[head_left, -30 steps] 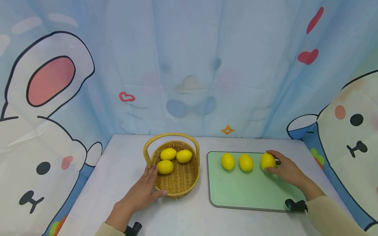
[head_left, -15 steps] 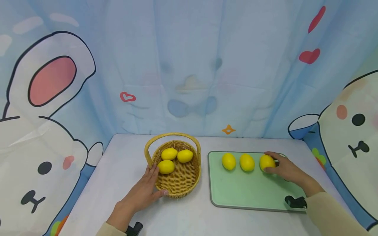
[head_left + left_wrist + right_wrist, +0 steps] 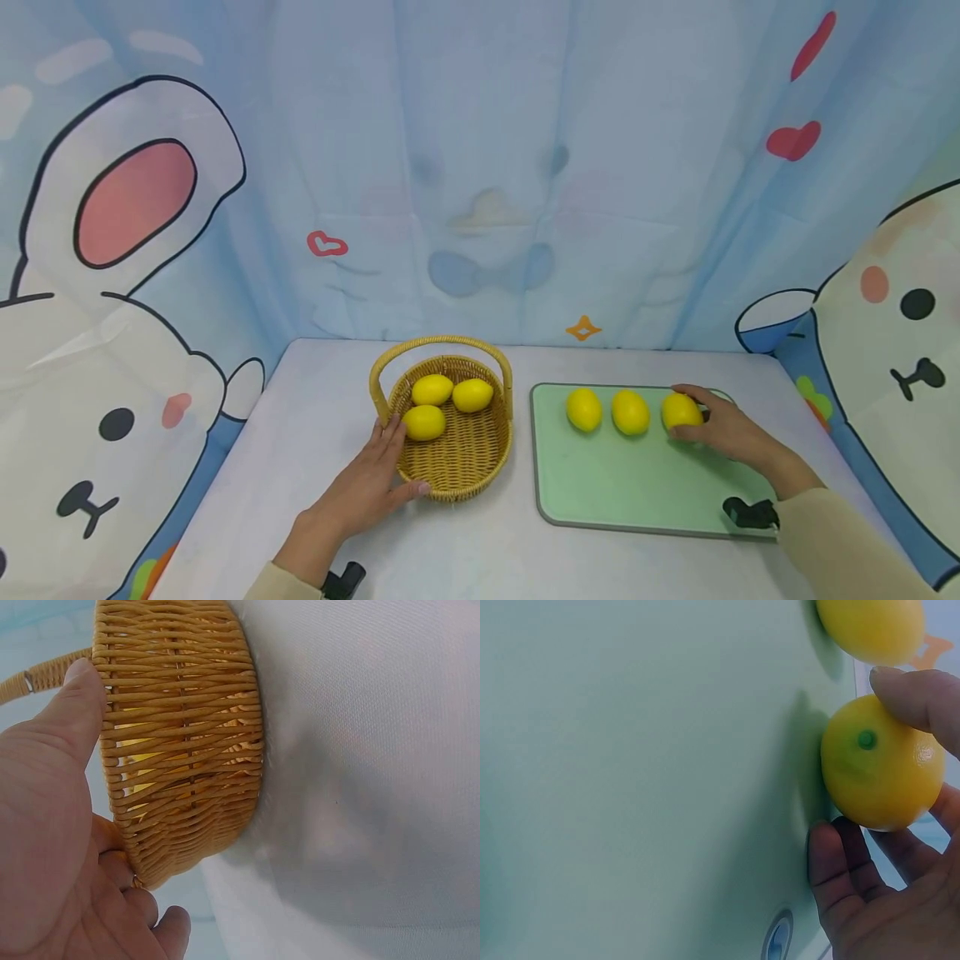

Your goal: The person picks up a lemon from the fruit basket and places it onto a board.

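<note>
My right hand (image 3: 723, 425) pinches a yellow lemon (image 3: 681, 413) between thumb and fingers, near the far right corner of a green cutting board (image 3: 645, 487). In the right wrist view, the thumb lies on one side of that lemon (image 3: 877, 765), its green stem spot showing. Two more lemons stand to its left, one in the middle (image 3: 630, 412) and one farther left (image 3: 583, 409). My left hand (image 3: 360, 483) rests against the left side of a wicker basket (image 3: 465, 483), fingers by the handle's base and thumb at the front rim. Three lemons (image 3: 424, 423) lie inside.
A white cloth covers the table (image 3: 495, 550). Behind it hangs a blue curtain (image 3: 487, 167) with cartoon figures. The basket's handle (image 3: 442, 340) arches upward. A hanging hole (image 3: 778, 937) shows near the board's edge in the right wrist view.
My right hand and its lemon have shifted very slightly left on the board. The left hand keeps its place on the basket. The whole head view has drifted a little.
</note>
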`<state>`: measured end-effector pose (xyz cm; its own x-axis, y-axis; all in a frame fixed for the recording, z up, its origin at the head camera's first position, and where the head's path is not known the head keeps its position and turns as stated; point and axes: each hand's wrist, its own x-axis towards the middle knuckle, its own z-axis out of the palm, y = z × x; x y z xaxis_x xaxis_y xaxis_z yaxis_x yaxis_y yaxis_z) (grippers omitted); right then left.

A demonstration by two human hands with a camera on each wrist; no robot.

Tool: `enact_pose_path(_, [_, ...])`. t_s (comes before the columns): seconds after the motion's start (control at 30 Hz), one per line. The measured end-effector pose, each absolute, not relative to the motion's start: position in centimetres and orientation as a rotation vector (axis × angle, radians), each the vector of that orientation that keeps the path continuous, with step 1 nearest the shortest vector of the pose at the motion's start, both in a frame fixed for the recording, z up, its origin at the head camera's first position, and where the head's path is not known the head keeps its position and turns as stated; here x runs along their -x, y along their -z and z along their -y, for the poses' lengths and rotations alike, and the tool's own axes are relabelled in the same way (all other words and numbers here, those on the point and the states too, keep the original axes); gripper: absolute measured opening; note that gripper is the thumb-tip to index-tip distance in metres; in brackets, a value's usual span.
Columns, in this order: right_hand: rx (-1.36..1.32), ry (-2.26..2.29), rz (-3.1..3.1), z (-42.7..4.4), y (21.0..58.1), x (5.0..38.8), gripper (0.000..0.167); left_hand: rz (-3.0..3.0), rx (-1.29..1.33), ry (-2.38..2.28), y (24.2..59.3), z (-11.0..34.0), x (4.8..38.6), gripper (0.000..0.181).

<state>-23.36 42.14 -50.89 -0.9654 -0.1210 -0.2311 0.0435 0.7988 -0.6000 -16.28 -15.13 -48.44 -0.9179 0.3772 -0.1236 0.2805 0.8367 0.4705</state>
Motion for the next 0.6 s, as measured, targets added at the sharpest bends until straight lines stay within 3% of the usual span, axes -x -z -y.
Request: enact_pose_path(0.6, [0.067,0.9,-2.792,-42.09,50.91,23.34,0.097,-2.818,-0.517,-0.652,48.28,15.02,16.31,0.1])
